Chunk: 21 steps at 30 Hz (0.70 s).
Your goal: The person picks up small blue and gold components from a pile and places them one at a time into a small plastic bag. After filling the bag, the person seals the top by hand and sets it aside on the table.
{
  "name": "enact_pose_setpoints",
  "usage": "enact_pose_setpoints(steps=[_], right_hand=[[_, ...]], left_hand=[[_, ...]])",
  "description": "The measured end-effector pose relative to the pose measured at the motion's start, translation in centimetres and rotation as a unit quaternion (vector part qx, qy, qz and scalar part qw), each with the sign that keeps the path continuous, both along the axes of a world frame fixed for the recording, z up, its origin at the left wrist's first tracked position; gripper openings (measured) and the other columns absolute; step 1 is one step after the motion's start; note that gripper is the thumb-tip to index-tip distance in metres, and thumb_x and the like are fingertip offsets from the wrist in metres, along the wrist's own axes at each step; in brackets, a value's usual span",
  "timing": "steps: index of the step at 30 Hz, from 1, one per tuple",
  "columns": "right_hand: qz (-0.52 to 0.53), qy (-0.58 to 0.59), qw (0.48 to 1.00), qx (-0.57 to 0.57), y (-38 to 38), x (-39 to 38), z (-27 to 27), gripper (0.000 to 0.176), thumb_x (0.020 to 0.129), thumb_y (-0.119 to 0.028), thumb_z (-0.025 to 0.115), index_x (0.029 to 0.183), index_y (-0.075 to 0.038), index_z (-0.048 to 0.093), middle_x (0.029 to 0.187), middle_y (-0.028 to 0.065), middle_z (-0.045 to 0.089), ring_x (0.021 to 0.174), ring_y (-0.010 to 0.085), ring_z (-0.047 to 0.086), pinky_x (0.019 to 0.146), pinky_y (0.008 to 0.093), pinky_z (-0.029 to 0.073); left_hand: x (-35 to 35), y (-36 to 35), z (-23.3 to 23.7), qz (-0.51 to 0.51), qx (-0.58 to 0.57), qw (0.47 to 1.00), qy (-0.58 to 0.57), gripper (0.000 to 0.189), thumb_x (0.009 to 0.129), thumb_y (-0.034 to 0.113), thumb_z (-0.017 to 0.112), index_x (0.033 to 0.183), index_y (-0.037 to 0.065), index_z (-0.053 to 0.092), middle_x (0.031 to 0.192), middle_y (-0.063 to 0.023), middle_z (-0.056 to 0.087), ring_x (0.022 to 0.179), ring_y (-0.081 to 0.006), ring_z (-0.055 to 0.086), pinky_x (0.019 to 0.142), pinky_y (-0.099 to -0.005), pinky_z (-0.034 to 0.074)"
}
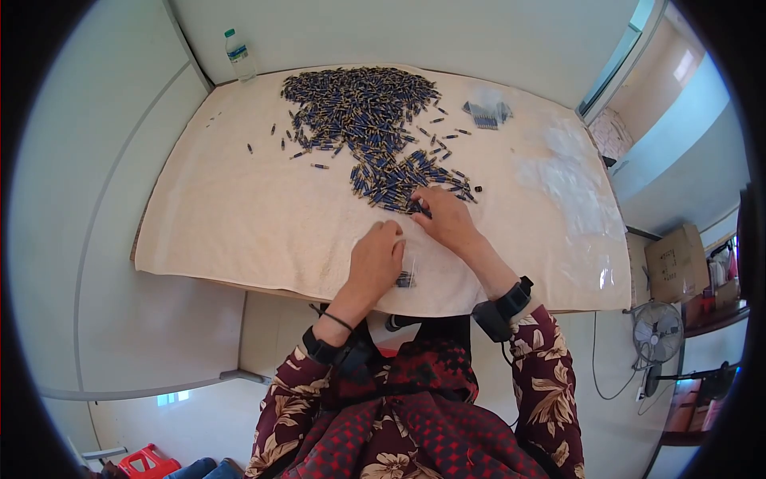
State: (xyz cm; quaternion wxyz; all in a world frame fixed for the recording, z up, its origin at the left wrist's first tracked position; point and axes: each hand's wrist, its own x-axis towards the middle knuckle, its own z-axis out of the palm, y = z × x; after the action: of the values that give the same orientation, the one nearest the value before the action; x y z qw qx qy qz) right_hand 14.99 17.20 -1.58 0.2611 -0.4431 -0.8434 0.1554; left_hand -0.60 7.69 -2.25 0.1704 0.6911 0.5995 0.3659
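Observation:
A big heap of small dark-blue cylindrical pieces with brass-coloured ends [359, 108] spreads over the cloth. A smaller cluster of the same pieces [391, 180] reaches down toward me. At the near edge of this cluster is my right hand [447, 219], its fingers closed on a few dark pieces [421, 209]. My left hand [377, 257] is near the front edge, fingers curled at the top of a small clear plastic bag [408, 263]. Several pieces [405, 279] lie in the lower part of this bag. The left fingertips are partly hidden.
A cream cloth [231, 223] covers the table. Clear plastic bags [570, 180] lie at the right, and a filled bag of pieces [487, 116] lies at the back right. A water bottle [239, 57] stands at the back left. A fan [657, 334] and a cardboard box [677, 263] are beyond the right edge.

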Motion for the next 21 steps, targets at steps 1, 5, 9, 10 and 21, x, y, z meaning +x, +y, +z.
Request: enact_pose_setpoints(steps=[1,5,9,10,21], right_hand=[[-0.004,0.008,1.0,-0.024,-0.1,0.2,-0.1,0.028,0.072,-0.016,0.074,0.098,-0.011,0.062,0.094,0.0107,0.059,0.086,0.0268,0.06,0.073,0.038,0.049],[-0.014,0.018,0.999,-0.043,-0.2,0.2,0.0,0.023,0.072,-0.015,0.074,0.09,-0.011,0.061,0.091,0.0098,0.058,0.085,0.0266,0.059,0.072,0.0381,0.048],[-0.031,0.006,0.999,-0.004,-0.6,0.3,0.2,0.02,0.071,-0.014,0.073,0.088,-0.011,0.062,0.088,0.0096,0.057,0.084,0.0271,0.058,0.072,0.0381,0.048],[-0.031,0.007,0.999,-0.006,-0.7,0.3,0.1,0.02,0.071,-0.014,0.073,0.088,-0.011,0.062,0.088,0.0096,0.057,0.084,0.0271,0.058,0.072,0.0381,0.048],[-0.04,0.09,0.993,0.068,-0.7,1.1,-0.1,0.012,0.072,-0.009,0.073,0.081,-0.005,0.066,0.08,0.0089,0.061,0.071,0.0237,0.059,0.064,0.0328,0.048]], left_hand=[[0.0,0.8,0.3,0.009,0.026,1.0,0.006,0.015,0.078,0.007,0.062,0.092,0.004,0.055,0.089,-0.0135,0.054,0.076,-0.0336,0.057,0.065,-0.0415,0.047],[-0.2,3.0,0.7,0.028,0.057,0.997,0.052,0.02,0.077,0.006,0.062,0.096,0.004,0.055,0.095,-0.013,0.052,0.087,-0.0331,0.056,0.068,-0.0409,0.049],[-0.1,4.3,0.2,0.035,0.031,0.991,0.123,0.023,0.075,0.005,0.064,0.098,0.005,0.056,0.098,-0.0111,0.052,0.092,-0.0304,0.055,0.072,-0.0395,0.049],[-0.1,4.2,0.0,0.039,0.048,0.99,0.13,0.024,0.075,0.005,0.065,0.098,0.006,0.057,0.098,-0.0101,0.052,0.092,-0.0291,0.055,0.073,-0.0387,0.049],[-0.7,4.5,-0.5,0.017,0.039,0.992,0.122,0.024,0.075,0.004,0.066,0.097,0.006,0.056,0.095,-0.0115,0.053,0.09,-0.0313,0.056,0.073,-0.0402,0.047]])
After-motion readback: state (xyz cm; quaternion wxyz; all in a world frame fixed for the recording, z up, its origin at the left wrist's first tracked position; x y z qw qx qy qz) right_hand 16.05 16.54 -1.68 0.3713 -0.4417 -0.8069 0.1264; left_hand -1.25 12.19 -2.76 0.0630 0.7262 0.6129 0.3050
